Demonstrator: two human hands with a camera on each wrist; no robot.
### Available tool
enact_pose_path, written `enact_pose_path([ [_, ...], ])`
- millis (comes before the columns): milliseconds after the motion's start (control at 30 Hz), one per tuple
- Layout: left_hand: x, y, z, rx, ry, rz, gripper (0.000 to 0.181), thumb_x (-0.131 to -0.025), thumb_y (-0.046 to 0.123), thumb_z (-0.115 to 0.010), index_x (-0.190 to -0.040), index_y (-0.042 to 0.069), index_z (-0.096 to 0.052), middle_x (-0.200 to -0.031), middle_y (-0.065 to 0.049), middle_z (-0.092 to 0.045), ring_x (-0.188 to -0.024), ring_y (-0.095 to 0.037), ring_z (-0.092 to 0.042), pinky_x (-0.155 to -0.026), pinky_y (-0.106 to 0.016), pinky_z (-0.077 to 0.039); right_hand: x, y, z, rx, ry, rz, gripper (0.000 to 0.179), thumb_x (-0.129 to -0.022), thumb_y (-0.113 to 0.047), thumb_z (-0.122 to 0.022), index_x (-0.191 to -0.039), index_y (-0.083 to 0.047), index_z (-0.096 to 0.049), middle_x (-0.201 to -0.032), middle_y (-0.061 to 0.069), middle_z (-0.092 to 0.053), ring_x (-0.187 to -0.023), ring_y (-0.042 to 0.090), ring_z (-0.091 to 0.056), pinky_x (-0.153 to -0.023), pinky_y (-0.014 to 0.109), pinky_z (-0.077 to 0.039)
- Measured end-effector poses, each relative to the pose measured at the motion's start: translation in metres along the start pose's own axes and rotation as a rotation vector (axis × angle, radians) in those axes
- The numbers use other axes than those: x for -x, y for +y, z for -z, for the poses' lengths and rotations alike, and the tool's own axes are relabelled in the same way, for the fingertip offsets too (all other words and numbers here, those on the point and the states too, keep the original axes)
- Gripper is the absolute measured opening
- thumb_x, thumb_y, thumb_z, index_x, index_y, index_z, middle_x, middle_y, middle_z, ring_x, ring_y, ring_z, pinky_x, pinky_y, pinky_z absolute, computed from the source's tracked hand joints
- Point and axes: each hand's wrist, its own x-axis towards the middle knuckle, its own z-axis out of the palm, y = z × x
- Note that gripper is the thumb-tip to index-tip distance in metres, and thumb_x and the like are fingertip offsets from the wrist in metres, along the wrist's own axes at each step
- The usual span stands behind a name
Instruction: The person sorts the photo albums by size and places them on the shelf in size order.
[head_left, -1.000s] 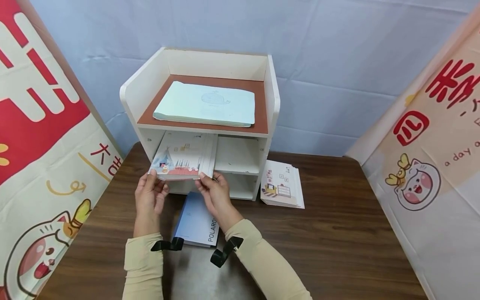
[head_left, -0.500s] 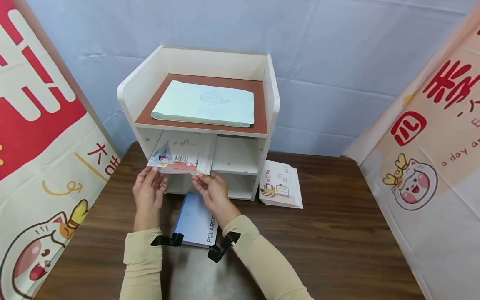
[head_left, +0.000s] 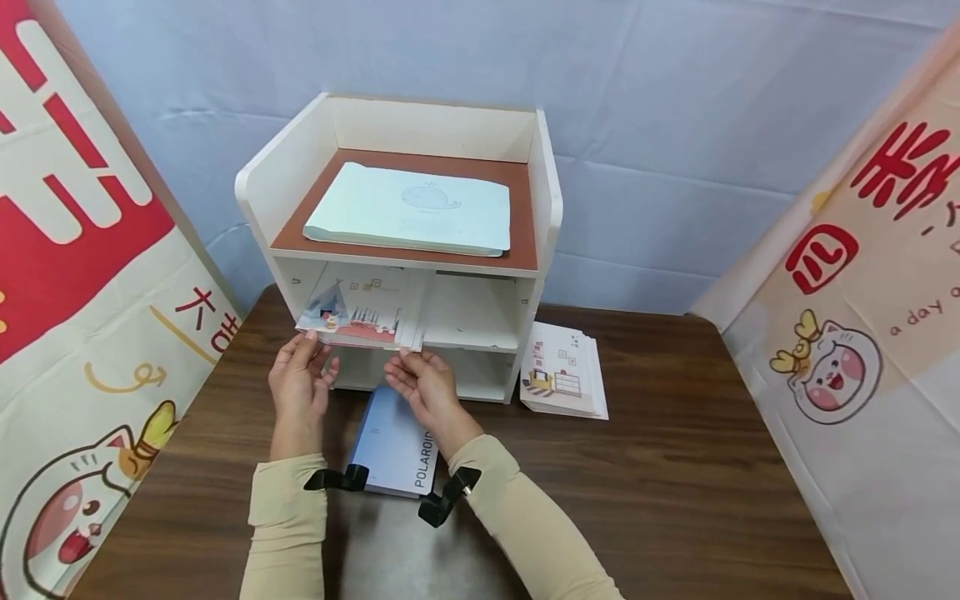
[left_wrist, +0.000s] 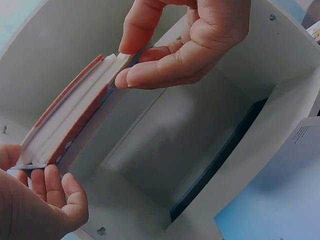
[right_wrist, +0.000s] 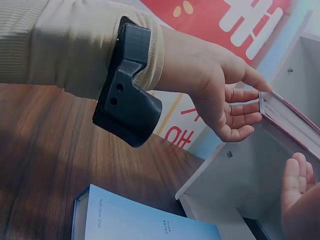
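Observation:
A stack of illustrated books (head_left: 367, 304) lies on the left part of the middle shelf, its front edge sticking out a little. My left hand (head_left: 298, 383) holds the front left corner, thumb on top and fingers at the edge. At the front right corner, my right hand (head_left: 429, 392) pinches the stack between thumb and fingers. In the left wrist view, red covers and white page edges of the stack (left_wrist: 70, 112) show between my left hand (left_wrist: 45, 200) and right hand (left_wrist: 195, 45). The back of the stack is hidden under the shelf above.
The white shelf unit (head_left: 553, 196) has a whale-drawing sketch pad (head_left: 412, 208) on its brown top. A blue POLAROID book (head_left: 393, 450) lies on the table under my forearms. More illustrated books (head_left: 562, 375) lie right of the unit on the dark wood table (head_left: 690, 467).
The stack has slid slightly deeper onto the middle shelf since a second ago, with both hands following it forward. Over the last half second it has hardly moved.

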Motion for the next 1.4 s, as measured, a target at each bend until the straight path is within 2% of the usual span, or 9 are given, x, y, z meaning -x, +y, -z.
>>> enact_pose_path([
  [167,0.001,0.001,0.0,0.004,-0.003,-0.017,0.024,-0.078,0.012,-0.076,-0.093,0.008,-0.058,-0.079,-0.005,-0.06,-0.07,-0.016,-0.059,-0.062,-0.03,-0.047,0.003,-0.001,-0.003,0.022,-0.018,0.004,0.01,-0.092,-0.004,-0.055,-0.1,0.001,-0.054,-0.083,0.012,-0.062,-0.077,0.021,-0.064,-0.078,0.035,-0.052],
  [300,0.006,-0.008,0.003,-0.066,-0.009,-0.052,0.023,-0.081,0.01,-0.072,-0.097,0.009,-0.055,-0.078,-0.004,-0.061,-0.069,-0.014,-0.059,-0.06,-0.027,-0.048,0.012,-0.001,0.0,0.084,-0.027,-0.004,0.016,-0.092,-0.002,-0.054,-0.107,0.003,-0.05,-0.083,0.01,-0.062,-0.073,0.017,-0.062,-0.068,0.029,-0.052],
  [500,0.024,-0.037,0.017,-0.29,-0.022,-0.139,0.016,-0.087,-0.001,-0.059,-0.102,0.004,-0.055,-0.076,-0.001,-0.059,-0.068,-0.011,-0.057,-0.057,-0.022,-0.048,0.032,0.001,0.013,0.35,-0.086,0.014,0.028,-0.087,0.0,-0.058,-0.112,0.002,-0.046,-0.083,0.007,-0.063,-0.067,0.015,-0.06,-0.057,0.025,-0.048],
  [633,0.035,-0.052,0.025,-0.501,-0.061,-0.258,0.019,-0.087,-0.002,-0.059,-0.106,-0.004,-0.057,-0.083,-0.002,-0.06,-0.071,-0.009,-0.057,-0.058,-0.02,-0.048,0.042,-0.003,0.026,0.523,-0.165,0.084,0.03,-0.085,-0.003,-0.061,-0.111,0.003,-0.049,-0.084,0.006,-0.064,-0.069,0.015,-0.062,-0.06,0.027,-0.049],
  [800,0.045,-0.06,0.029,-0.685,-0.124,-0.439,0.022,-0.084,-0.006,-0.059,-0.104,-0.013,-0.059,-0.094,-0.013,-0.061,-0.079,-0.007,-0.057,-0.067,-0.014,-0.046,0.049,-0.008,0.039,0.588,-0.205,0.114,0.028,-0.083,-0.002,-0.061,-0.108,0.005,-0.05,-0.082,0.004,-0.063,-0.069,0.016,-0.062,-0.065,0.034,-0.05],
  [967,0.051,-0.067,0.034,-0.787,-0.211,-0.497,0.019,-0.082,-0.008,-0.061,-0.101,-0.012,-0.062,-0.097,-0.022,-0.062,-0.08,-0.013,-0.059,-0.069,-0.013,-0.046,0.056,-0.016,0.046,0.671,-0.225,0.146,0.023,-0.084,0.001,-0.059,-0.106,0.006,-0.051,-0.081,0.005,-0.062,-0.071,0.02,-0.062,-0.063,0.032,-0.049],
  [1167,0.061,-0.076,0.032,-1.056,-0.249,-0.587,0.023,-0.078,-0.001,-0.068,-0.101,-0.002,-0.066,-0.1,-0.016,-0.062,-0.084,-0.027,-0.062,-0.068,-0.028,-0.048,0.075,-0.032,0.048,0.876,-0.265,0.281,0.019,-0.083,0.005,-0.059,-0.1,0.011,-0.053,-0.082,0.014,-0.059,-0.069,0.015,-0.056,-0.059,0.023,-0.044],
  [1267,0.066,-0.082,0.03,-1.166,-0.279,-0.633,0.026,-0.076,0.003,-0.07,-0.102,-0.001,-0.067,-0.101,-0.016,-0.06,-0.086,-0.034,-0.061,-0.069,-0.04,-0.049,0.075,-0.033,0.058,0.962,-0.28,0.326,0.017,-0.083,0.006,-0.06,-0.098,0.011,-0.055,-0.083,0.018,-0.06,-0.069,0.016,-0.055,-0.06,0.023,-0.045],
  [1400,0.07,-0.092,0.029,-1.273,-0.336,-0.635,0.028,-0.075,0.007,-0.072,-0.103,0.003,-0.067,-0.101,-0.017,-0.059,-0.09,-0.034,-0.059,-0.073,-0.046,-0.047,0.063,-0.028,0.08,1.079,-0.29,0.385,0.016,-0.083,0.002,-0.063,-0.097,0.007,-0.057,-0.085,0.016,-0.062,-0.072,0.021,-0.058,-0.063,0.026,-0.048],
])
